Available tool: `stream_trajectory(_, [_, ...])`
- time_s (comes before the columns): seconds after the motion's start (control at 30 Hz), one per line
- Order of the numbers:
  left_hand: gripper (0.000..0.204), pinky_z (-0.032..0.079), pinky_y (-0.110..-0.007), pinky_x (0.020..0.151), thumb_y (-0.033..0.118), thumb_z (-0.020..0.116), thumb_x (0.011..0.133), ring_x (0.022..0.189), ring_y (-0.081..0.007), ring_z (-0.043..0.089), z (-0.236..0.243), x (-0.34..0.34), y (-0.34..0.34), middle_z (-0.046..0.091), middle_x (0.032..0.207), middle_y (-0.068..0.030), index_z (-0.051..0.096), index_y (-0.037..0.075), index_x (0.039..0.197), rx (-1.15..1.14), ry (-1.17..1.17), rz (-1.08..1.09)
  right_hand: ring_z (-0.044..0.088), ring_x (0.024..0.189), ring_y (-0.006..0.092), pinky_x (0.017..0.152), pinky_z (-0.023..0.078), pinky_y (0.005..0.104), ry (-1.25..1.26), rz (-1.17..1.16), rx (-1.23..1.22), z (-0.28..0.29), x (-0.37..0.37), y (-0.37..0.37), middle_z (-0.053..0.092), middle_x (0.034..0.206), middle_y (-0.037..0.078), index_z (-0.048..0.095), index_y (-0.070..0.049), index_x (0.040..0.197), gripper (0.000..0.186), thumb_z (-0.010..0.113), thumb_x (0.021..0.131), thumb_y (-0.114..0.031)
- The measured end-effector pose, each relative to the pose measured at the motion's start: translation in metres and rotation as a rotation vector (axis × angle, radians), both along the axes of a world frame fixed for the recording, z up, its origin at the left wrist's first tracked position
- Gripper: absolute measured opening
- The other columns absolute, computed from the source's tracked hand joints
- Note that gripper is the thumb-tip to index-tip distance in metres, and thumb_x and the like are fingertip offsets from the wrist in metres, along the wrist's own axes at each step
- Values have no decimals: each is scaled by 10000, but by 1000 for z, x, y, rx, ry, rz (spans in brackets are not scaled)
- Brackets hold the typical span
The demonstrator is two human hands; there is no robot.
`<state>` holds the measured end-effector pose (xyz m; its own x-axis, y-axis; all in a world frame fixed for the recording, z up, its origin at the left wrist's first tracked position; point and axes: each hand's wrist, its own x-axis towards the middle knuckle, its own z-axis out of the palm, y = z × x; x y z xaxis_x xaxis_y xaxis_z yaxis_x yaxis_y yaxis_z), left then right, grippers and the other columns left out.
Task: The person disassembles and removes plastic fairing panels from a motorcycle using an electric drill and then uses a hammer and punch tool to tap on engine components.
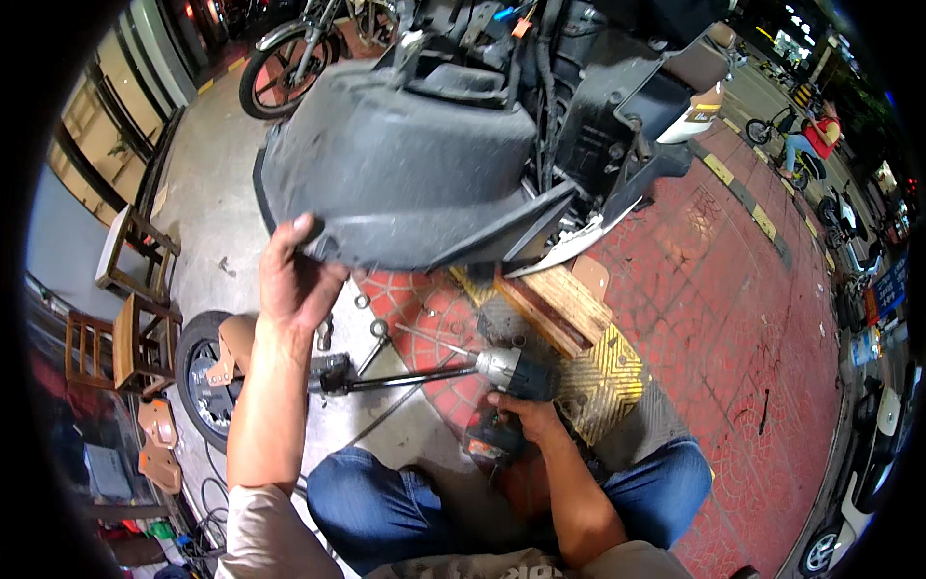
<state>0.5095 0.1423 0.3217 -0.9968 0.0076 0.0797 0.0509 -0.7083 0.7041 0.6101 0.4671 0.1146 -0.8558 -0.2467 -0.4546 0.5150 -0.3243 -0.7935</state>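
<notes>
Here, the left grip [305,286] apparently clasps one panel [405,159], and the right grip [526,415] holds one power tool [526,374].

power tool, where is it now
In the head view, the power tool is lower right of centre, in the right hand, nearer the wearer than the wooden block.

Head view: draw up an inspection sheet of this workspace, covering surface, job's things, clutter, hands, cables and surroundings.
Surface: red patterned paving and grey concrete.
Job's things: dark grey panel on a vehicle; power tool.
Clutter: loose metal socket, detached wheel, wooden block.
Hands: left hand at the panel's near-left edge, fingers partly hidden; right hand grips the power tool.
Cables: black cables on the ground, lower left.
Surroundings: wooden stools left, motorcycle beyond, person in red at upper right.
</notes>
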Motion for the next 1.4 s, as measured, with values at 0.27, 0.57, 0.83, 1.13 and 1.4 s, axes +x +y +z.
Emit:
stream_trajectory(0.27, [357,607,-475,752,321,631,988,893,-313,731,34,-14,12,728,1042,-173,639,-7,1129,-126,-29,-57,613,691,134,600,506,306,-3,76,-1,33,-3,-17,681,890,9,696,-81,1096,374,862,764,-36])
stream_trajectory(0.57, [709,508,-320,730,643,410,1026,876,-191,659,90,162,-99,716,1047,-106,624,-4,1221,-52,-817,507,619,732,215,639,505,354,-76,239,-101,246,50,-35,648,1008,100,611,-18,1215,450,775,796,0])
stream_trajectory(0.83, [173,517,-376,598,223,597,921,697,-216,634,239,514,-118,700,855,-96,665,83,998,168,-1687,792,555,657,195,643,474,373,144,374,-265,576,-31,-157,572,750,58,618,-12,1136,445,773,793,-251])
stream_trajectory(1.13, [371,409,-443,827,438,514,934,910,-229,570,359,550,-259,688,1001,-14,661,159,1129,56,-1466,1023,549,692,209,715,474,379,118,348,-358,706,-156,-325,547,751,55,662,15,1132,512,855,757,-276])
stream_trajectory(1.4, [463,503,-309,716,432,521,1037,830,-187,634,484,62,-394,692,1001,-102,653,18,1198,-659,-764,794,676,869,209,824,536,357,395,414,-285,623,-306,-483,703,1060,89,647,-44,1244,496,840,805,-169])
